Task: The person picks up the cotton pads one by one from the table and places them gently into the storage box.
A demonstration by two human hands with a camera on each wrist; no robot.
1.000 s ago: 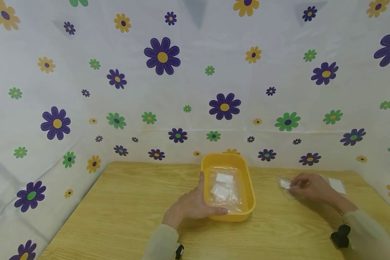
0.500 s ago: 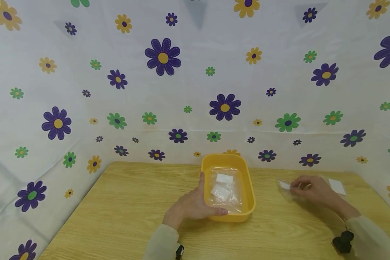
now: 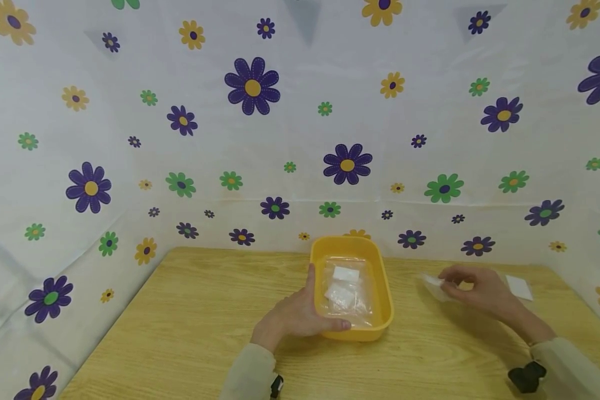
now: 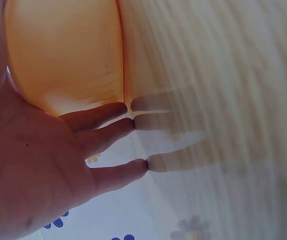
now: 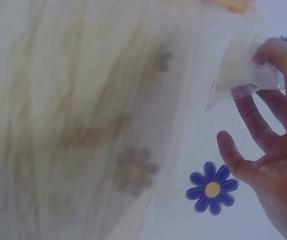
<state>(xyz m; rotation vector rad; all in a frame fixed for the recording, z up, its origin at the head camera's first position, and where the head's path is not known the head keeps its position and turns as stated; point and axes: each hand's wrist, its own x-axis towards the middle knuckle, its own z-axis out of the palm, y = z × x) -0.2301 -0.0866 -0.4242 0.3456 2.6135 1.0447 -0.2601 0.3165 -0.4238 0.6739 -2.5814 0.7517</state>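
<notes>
A yellow plastic tub [image 3: 386, 300] stands on the table with several clear plastic bags [image 3: 347, 294] bearing white labels inside. My left hand [image 3: 295, 314] holds the tub at its near left corner, thumb over the front rim and fingers along the outer left wall. In the left wrist view, these fingers [image 4: 111, 177] reach down beside the tub to the tabletop. To the right, my right hand [image 3: 482, 291] pinches a small clear bag [image 3: 434, 284] between thumb and fingers. The right wrist view shows this bag [image 5: 238, 65] hanging crumpled from the fingertips, its contents unclear.
Another clear bag with a white label [image 3: 519, 288] lies right of my right hand, partly hidden by it. The wood-grain table [image 3: 205, 311] ends at a white flowered cloth [image 3: 290, 133] behind and at the sides. The tub is near the back edge.
The bag in my right hand has tilted up off the table and shifted slightly left; the hand's fingers are more arched. My left hand and the tub have stayed put.
</notes>
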